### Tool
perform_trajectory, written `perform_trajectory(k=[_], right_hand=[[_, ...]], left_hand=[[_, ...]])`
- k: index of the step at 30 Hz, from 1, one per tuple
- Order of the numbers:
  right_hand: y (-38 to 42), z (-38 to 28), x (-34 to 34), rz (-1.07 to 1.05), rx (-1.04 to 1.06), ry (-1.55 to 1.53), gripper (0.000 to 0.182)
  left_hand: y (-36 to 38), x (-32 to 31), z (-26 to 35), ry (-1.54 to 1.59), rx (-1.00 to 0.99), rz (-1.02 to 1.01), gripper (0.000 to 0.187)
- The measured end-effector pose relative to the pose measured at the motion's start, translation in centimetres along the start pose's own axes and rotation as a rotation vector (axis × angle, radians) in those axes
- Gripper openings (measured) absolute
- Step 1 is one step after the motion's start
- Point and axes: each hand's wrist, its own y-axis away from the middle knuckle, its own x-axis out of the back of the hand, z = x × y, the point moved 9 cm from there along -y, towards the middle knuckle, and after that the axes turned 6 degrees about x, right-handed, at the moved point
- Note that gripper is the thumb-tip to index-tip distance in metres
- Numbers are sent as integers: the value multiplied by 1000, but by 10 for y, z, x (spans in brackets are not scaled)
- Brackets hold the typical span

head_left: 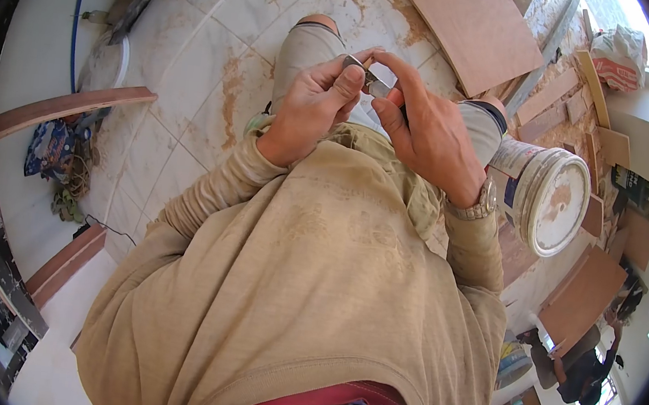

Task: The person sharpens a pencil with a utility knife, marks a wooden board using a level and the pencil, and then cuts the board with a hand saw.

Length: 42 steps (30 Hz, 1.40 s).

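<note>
Both of my hands meet above my lap, between my knees. My left hand is closed, its thumb and fingers pinching a small shiny metal piece. My right hand curls in from the other side, its index finger and thumb at the same piece. Against the right palm shows part of an orange-red and black object, mostly hidden by the fingers. The exact kind of either thing cannot be made out. A metal-band watch is on my right wrist.
A white bucket lies or leans beside my right knee. A wooden panel rests on the dusty tiled floor ahead. Offcuts and a white-red sack are at the right. A curved wooden strip juts in at left.
</note>
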Motion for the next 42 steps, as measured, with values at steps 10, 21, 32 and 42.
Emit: perform_trajectory(k=[10, 21, 32, 42], right_hand=[[0, 7, 15, 194, 23, -37, 43], [0, -3, 1, 45, 68, 59, 47], [-5, -6, 5, 27, 67, 49, 40], [-3, -3, 4, 34, 24, 15, 39]], left_hand=[[-3, 3, -4, 43, -6, -24, 43], [-2, -4, 2, 85, -38, -157, 55], [-2, 2, 3, 6, -15, -39, 33], [-3, 1, 6, -3, -23, -8, 36]])
